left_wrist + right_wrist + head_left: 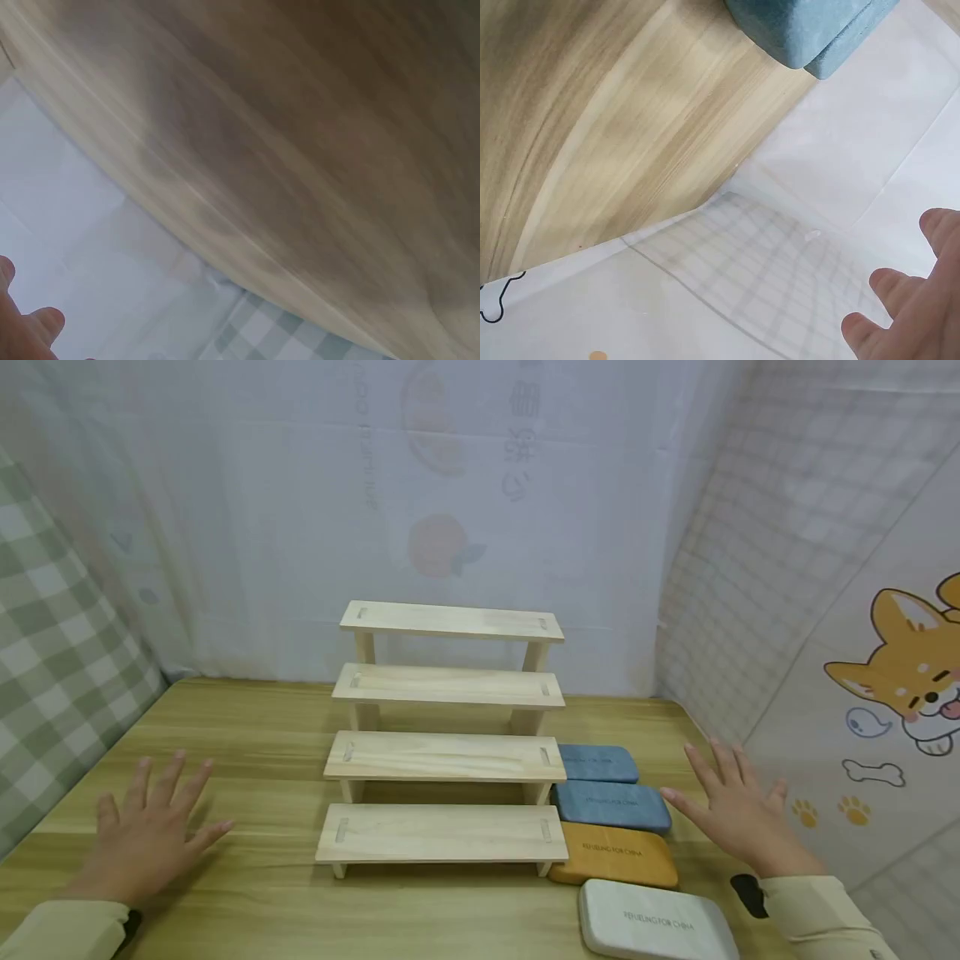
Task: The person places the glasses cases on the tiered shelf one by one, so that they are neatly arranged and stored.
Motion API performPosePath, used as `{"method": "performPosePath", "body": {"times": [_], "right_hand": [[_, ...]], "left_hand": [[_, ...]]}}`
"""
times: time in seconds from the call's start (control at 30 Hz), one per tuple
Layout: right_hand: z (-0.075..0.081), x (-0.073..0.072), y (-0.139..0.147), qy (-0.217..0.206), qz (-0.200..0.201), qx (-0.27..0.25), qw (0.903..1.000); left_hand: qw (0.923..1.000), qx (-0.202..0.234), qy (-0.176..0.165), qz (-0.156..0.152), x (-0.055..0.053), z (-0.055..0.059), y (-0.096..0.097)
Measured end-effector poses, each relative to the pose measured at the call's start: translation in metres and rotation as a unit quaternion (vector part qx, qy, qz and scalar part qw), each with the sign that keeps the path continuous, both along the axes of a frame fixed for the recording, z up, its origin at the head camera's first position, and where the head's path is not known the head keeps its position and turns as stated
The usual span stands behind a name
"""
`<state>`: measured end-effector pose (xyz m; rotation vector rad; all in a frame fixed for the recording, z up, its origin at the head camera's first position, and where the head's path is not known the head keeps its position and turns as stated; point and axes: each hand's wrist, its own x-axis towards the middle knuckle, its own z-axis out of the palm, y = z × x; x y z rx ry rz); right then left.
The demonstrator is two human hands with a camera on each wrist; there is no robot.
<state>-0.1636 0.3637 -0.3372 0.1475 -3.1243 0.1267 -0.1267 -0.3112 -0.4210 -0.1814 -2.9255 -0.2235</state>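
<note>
My left hand [150, 827] is spread above the left part of the wooden table, fingers straight, holding nothing. On the other side, my right hand [742, 810] is also spread with nothing in it, just right of a row of cases. The row has two blue cases [613, 807], an orange case [618, 855] and a white case [657, 920] nearest me; the lettered ones read "REFUELING FOR CHINA". A pale wooden stepped rack [442, 833] stands mid-table, its right end partly covering the rear blue case. In the right wrist view, blue case corners [795, 30] show at the top.
The wooden table [247, 735] ends at a white printed curtain [300, 527] behind the rack. A green checked cloth [52, 635] hangs at the left. On the right, a white sheet with a cartoon dog [915, 668] stands close beside my right hand.
</note>
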Motion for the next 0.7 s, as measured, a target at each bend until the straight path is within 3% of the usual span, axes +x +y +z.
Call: {"method": "performPosePath", "body": {"times": [0.27, 0.5, 0.7], "right_hand": [[-0.005, 0.003, 0.006, -0.007, -0.004, -0.038, 0.9992], [-0.013, 0.008, 0.014, -0.006, 0.003, -0.092, 0.9958], [-0.017, 0.013, 0.018, -0.004, 0.014, -0.151, 0.9884]], "left_hand": [[0.9988, 0.031, -0.037, -0.005, 0.001, 0.003, 0.01], [0.9966, 0.074, -0.022, -0.03, 0.002, 0.006, 0.026], [0.9833, 0.164, -0.06, -0.05, 0.003, 0.011, 0.039]]}}
